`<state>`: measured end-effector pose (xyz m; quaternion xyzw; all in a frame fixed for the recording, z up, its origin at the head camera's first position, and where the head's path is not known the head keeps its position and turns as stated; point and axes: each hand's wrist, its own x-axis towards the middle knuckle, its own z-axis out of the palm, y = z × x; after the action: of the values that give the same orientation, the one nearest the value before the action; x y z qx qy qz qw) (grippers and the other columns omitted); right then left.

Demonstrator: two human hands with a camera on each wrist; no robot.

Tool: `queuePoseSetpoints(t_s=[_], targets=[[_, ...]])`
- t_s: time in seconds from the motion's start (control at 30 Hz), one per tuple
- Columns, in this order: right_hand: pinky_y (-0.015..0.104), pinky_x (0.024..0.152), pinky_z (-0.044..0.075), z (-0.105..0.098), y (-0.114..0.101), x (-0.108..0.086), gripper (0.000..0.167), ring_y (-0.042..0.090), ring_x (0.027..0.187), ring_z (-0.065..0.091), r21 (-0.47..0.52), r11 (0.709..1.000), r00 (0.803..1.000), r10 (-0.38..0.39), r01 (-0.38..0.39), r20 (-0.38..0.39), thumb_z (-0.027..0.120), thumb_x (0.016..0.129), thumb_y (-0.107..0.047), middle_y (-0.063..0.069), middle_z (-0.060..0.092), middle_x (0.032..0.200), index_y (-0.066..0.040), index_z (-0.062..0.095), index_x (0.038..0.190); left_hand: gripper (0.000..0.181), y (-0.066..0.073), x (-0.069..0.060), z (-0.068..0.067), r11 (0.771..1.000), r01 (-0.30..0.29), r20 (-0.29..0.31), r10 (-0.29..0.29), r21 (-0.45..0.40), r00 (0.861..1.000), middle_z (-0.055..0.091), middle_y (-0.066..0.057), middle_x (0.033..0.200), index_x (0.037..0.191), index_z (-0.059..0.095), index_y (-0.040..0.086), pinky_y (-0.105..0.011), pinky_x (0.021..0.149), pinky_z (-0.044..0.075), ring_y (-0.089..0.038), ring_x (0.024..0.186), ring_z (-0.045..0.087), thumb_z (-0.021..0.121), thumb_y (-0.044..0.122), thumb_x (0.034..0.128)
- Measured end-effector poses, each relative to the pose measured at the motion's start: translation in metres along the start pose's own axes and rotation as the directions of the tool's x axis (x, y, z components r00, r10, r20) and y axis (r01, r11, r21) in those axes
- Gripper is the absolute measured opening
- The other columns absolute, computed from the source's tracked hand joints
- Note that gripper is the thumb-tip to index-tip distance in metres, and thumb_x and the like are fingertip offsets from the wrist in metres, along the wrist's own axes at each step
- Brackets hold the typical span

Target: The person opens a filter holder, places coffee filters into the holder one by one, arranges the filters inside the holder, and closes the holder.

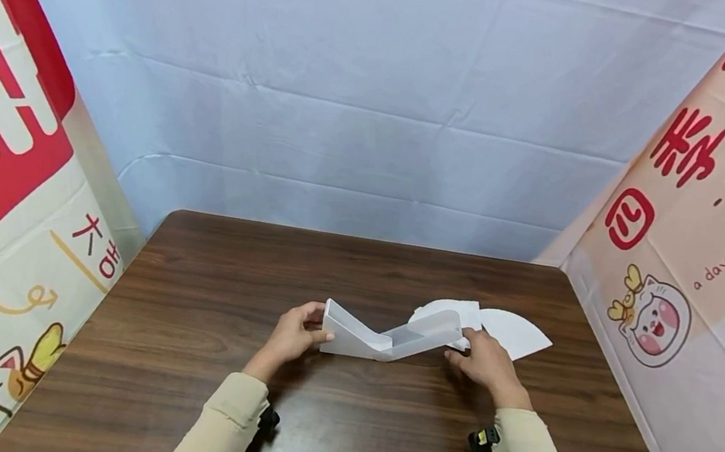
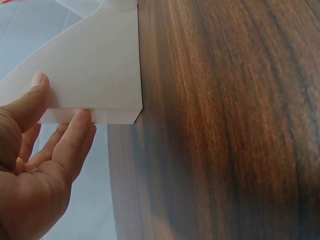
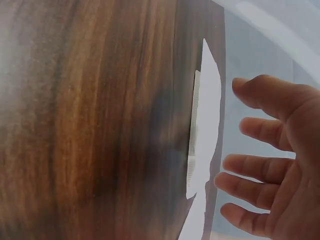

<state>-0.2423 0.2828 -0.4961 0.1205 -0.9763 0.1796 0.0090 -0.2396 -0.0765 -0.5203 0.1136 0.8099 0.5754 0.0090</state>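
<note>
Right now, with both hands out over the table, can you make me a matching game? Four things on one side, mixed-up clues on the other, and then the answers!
Things:
1. left hand
2. right hand
3. fan-shaped sheet
4. table

Clues:
A. dark brown with wood grain
B. fingers apart, at the right end of the bent plastic holder
C. white, just beyond the right hand
D. pinching the holder's left end

Right pairs: 1-D, 2-B, 3-C, 4-A
</note>
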Motion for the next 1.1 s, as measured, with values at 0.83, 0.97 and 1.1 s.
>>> queuePoseSetpoints(t_s=[0.83,0.97,1.1], targets=[[0.053,0.069,0.048,-0.002,0.011,0.032,0.047,0.04,0.094,0.057,-0.044,0.995,0.995,0.088,-0.086,0.044,0.073,0.075,-0.021,0.022,0.061,0.108,0.001,0.061,0.116,0.041,-0.002,-0.001,0.001,1.0,-0.028,0.001,0.028,-0.01,1.0,0.065,-0.015,0.103,0.113,0.06,0.001,-0.033,0.075,0.053,-0.028,0.092,0.063,0.076,0.002,0.0757],[0.054,0.073,0.047,0.003,0.012,0.035,0.048,0.041,0.097,0.056,-0.013,0.994,0.993,0.111,-0.11,0.042,0.074,0.075,-0.022,0.022,0.061,0.108,0.001,0.061,0.115,0.041,-0.002,0.0,0.0,1.0,-0.027,0.001,0.027,-0.007,1.0,0.065,-0.015,0.103,0.113,0.06,0.001,-0.033,0.075,0.053,-0.028,0.092,0.063,0.076,0.002,0.0755],[0.054,0.073,0.047,0.008,0.015,0.037,0.045,0.041,0.095,0.057,0.003,0.993,0.992,0.121,-0.121,0.038,0.073,0.076,-0.022,0.021,0.062,0.106,0.001,0.061,0.113,0.041,-0.002,0.0,0.001,1.0,-0.021,0.003,0.021,-0.016,1.0,0.065,-0.015,0.103,0.114,0.06,0.001,-0.034,0.076,0.052,-0.029,0.093,0.063,0.076,0.002,0.0757]])
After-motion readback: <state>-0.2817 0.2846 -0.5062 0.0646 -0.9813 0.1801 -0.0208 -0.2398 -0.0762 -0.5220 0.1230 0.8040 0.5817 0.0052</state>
